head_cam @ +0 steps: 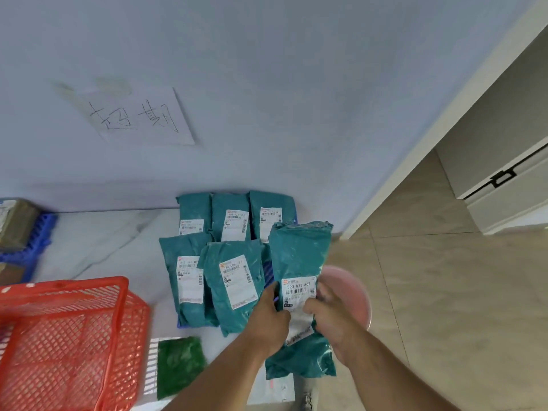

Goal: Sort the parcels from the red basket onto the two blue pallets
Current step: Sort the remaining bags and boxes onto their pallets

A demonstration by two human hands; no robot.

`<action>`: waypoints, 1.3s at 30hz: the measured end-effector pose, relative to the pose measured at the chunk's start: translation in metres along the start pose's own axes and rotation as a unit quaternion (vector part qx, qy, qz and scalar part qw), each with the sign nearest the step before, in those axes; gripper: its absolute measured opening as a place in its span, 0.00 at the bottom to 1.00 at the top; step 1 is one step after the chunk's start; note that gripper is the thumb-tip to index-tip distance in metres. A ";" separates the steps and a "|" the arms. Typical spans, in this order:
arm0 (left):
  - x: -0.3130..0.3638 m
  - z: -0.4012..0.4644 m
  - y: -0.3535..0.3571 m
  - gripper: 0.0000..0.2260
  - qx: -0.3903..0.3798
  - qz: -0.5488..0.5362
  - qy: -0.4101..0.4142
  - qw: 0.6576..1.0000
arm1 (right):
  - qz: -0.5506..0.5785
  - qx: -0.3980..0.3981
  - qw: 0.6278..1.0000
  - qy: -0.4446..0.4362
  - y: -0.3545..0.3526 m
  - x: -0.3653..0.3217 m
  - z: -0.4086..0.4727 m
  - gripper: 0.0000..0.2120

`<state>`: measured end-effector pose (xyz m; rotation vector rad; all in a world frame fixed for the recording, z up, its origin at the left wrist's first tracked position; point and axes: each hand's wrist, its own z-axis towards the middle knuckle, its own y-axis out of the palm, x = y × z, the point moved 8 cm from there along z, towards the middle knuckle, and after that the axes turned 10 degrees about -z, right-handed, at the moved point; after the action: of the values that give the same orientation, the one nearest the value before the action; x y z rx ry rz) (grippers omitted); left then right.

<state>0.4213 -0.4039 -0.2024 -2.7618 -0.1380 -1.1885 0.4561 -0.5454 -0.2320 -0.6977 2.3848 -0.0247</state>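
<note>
A teal parcel (299, 256) with a white label is held up over the floor by both hands. My left hand (268, 317) grips its left edge beside the label. My right hand (327, 314) grips its right edge. Several teal parcels (231, 280) lie in two rows on a blue pallet (268, 272) against the wall, just left of the held one. The red basket (68, 336) stands at the lower left and looks empty. A second blue pallet (41, 235) at the far left carries a brown box (16, 223).
A paper sheet (142, 117) with handwriting is stuck on the wall above the pallet. A pink round object (354, 295) sits behind the held parcel. A green packet (179, 366) lies on the floor near the basket. A white cabinet (504, 185) stands at the right.
</note>
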 end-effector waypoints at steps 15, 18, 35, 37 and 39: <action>-0.030 0.116 0.007 0.27 0.129 0.136 0.112 0.976 | -0.034 -0.039 0.999 -0.011 0.017 0.019 0.179 0.22; -0.045 0.131 0.013 0.27 0.042 0.161 0.012 0.986 | -0.026 -0.050 0.998 0.003 0.015 0.025 0.180 0.26; -0.005 -0.037 -0.093 0.29 0.079 0.022 -0.010 0.997 | -0.059 -0.050 0.997 -0.018 0.001 -0.043 -0.031 0.14; 0.004 -0.070 -0.125 0.28 0.097 0.032 0.006 0.995 | -0.057 -0.033 0.997 -0.033 0.012 -0.055 -0.065 0.16; 0.014 -0.111 -0.162 0.28 0.121 0.038 0.026 0.992 | -0.059 -0.020 0.997 -0.054 0.031 -0.066 -0.097 0.20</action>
<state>0.3294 -0.2608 -0.1036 -2.5026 -0.1582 -1.1417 0.4271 -0.5013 -0.1230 -0.8363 2.2439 0.0100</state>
